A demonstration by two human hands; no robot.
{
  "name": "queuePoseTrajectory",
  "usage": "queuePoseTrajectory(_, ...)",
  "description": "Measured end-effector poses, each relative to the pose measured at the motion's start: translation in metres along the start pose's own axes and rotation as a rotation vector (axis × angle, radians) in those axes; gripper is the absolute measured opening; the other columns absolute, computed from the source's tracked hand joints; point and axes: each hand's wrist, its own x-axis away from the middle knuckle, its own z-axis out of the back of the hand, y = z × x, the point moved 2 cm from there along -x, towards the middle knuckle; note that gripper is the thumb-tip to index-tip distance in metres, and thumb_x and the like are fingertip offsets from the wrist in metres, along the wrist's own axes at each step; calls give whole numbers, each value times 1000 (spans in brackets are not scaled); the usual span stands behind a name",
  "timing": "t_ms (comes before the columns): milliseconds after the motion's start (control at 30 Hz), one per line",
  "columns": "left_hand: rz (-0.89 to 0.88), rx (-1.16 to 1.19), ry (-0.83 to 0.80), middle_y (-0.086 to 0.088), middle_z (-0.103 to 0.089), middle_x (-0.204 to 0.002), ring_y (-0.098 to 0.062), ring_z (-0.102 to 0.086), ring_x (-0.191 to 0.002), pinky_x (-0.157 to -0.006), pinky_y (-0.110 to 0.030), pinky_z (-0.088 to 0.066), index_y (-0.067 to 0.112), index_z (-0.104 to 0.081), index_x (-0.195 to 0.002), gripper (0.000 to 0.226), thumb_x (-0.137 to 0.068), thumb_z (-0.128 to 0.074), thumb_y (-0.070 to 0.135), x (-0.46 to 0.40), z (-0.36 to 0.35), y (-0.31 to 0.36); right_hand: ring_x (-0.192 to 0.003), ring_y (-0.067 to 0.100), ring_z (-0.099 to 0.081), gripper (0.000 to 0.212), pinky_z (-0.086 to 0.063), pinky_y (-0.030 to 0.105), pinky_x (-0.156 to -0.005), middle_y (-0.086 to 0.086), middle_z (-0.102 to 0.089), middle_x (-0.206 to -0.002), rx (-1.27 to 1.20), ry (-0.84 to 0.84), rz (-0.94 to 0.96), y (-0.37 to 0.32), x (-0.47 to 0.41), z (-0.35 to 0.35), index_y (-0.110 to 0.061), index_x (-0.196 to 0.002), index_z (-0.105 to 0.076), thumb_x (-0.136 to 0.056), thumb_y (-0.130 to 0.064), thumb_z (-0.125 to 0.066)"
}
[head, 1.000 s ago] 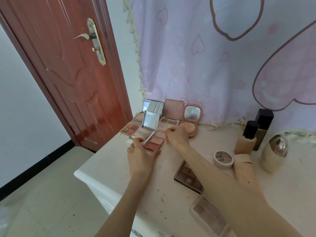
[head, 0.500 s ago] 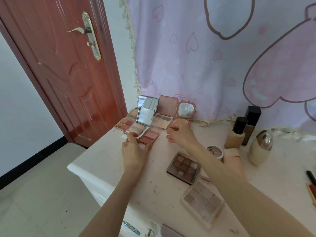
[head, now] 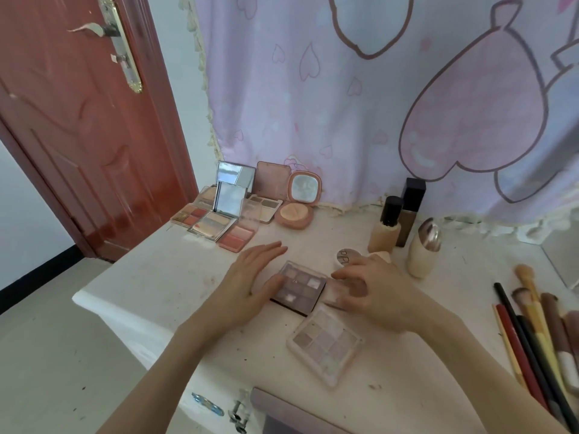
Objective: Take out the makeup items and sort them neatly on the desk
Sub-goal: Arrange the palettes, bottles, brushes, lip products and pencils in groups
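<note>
Soft, even daylight fills the scene, bright without harshness. The pale worktop point(head: 163, 277) reads slightly washed out, and shadows under the left hand point(head: 250, 280) and right hand point(head: 379, 289) are faint and diffuse. The glossy red door point(head: 78, 136) carries a broad sheen low down, and the small compact mirror point(head: 304, 187) and open palette lids point(head: 234, 174) reflect pale light. The metallic bottle cap point(head: 430, 234) shows a bright highlight. Wide-angle distortion bends the door frame and stretches the forearms at the lower edge. Detail is soft overall, with the right hand's fingers point(head: 354, 281) smeared.
</note>
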Motion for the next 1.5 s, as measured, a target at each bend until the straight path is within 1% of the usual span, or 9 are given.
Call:
queuePoseTrajectory(133,-112,-211,-144,28,-25,-142,6,-13,-137,-111,-18,-11,38,-44,-132,39,-95,-49,27,3,-15,9,-116,14,-33,54,-25,34,-99,-11,-43,-134,102,8,29,4,3,-6,-35,-134,-45,-83,-45,-58)
queuePoseTrajectory(300,-86,-209,-149,28,-27,-142,5,-17,-137,-111,-19,-12,41,-45,-130,39,-94,-50,27,4,-15,12,-115,13,-37,41,-28,29,-97,-9,-50,-127,65,194,100,1,10,-10,-31,-126,-53,-85,-37,-56)
queuePoseTrajectory(467,-6,-60,-81,23,-39,-137,2,-23,-136,-110,-15,-18,37,-51,-124,36,-91,-55,24,3,-15,23,-86,-11,-47,31,-34,6,-78,-15,-52,-101,-491,343,87,-3,16,-4,-22,-113,-64,-82,-19,-65)
queuePoseTrajectory(600,-74,83,102,11,-55,-121,3,-45,-117,-100,-9,-33,33,-55,-115,40,-83,-68,13,-3,-13,49,-80,-13,-53,27,-41,6,-70,-18,-59,-94,-787,294,64,-3,17,-1,-31,-100,-63,-84,-9,-63)
queuePoseTrajectory(800,-229,-22,260,9,-57,-91,0,-49,-88,-80,-9,-40,10,-70,-96,22,-75,-73,8,-14,-13,74,-77,4,-65,18,-48,15,-63,-6,-71,-85,-1199,236,-14,3,18,1,-19,-102,-64,-84,-16,-64)
queuePoseTrajectory(933,-219,-5,295,8,-59,-88,-2,-50,-86,-77,-8,-39,11,-70,-92,16,-76,-70,14,-15,-15,79,-81,17,-68,54,-53,20,-65,6,-72,-91,-1541,232,-102,2,16,-2,-9,-106,-59,-61,-37,-70)
queuePoseTrajectory(1133,-206,61,58,13,-57,-107,1,-46,-103,-88,-6,-32,23,-61,-103,31,-75,-74,23,-25,-19,87,-83,18,-69,36,-57,27,-74,7,-72,-87,-1586,163,-73,1,15,-4,-15,-86,-75,-65,-44,-66)
queuePoseTrajectory(1300,-219,15,-55,31,-45,-112,20,-30,-109,-93,2,-20,28,-52,-121,53,-74,-75,30,-33,-14,89,-91,20,-67,28,-56,31,-74,10,-67,-95,-1699,3,-9,0,16,-5,-12,-89,-76,-77,-33,-61)
queuePoseTrajectory(1500,-191,-17,-109,20,-52,-105,2,-38,-105,-90,2,-25,21,-57,-121,50,-74,-75,24,-33,-8,95,-98,23,-65,29,-55,33,-79,18,-61,-101,-1738,-44,45,-3,16,-4,-6,-90,-74,-80,-28,-57)
